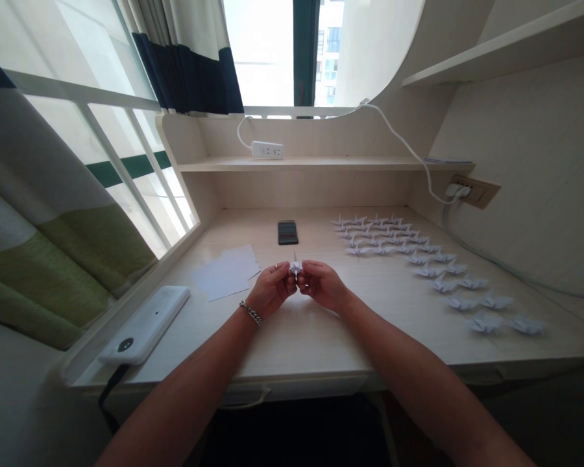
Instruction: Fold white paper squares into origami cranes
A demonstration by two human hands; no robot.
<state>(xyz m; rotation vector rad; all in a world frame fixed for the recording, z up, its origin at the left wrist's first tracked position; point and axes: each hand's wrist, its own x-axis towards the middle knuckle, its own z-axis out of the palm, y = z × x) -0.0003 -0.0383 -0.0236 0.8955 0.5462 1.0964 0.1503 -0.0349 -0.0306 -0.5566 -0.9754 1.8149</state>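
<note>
A small white paper crane (296,266) is pinched between both hands above the middle of the desk, with a thin point sticking up. My left hand (273,285), a chain bracelet at its wrist, is closed on one side of the crane. On the other side my right hand (323,285) is closed with its fingertips on the paper. The fingers hide much of the crane. Left of my hands lie white paper sheets (226,272), overlapping one another. Rows of finished paper cranes (389,241) stand on the right of the desk.
A dark phone (287,232) lies beyond my hands. At the left edge rests a white power bank (148,324) with a black cable. A power strip (267,150) sits on the back shelf (316,164). Its white cord (403,139) runs to a wall socket (477,191).
</note>
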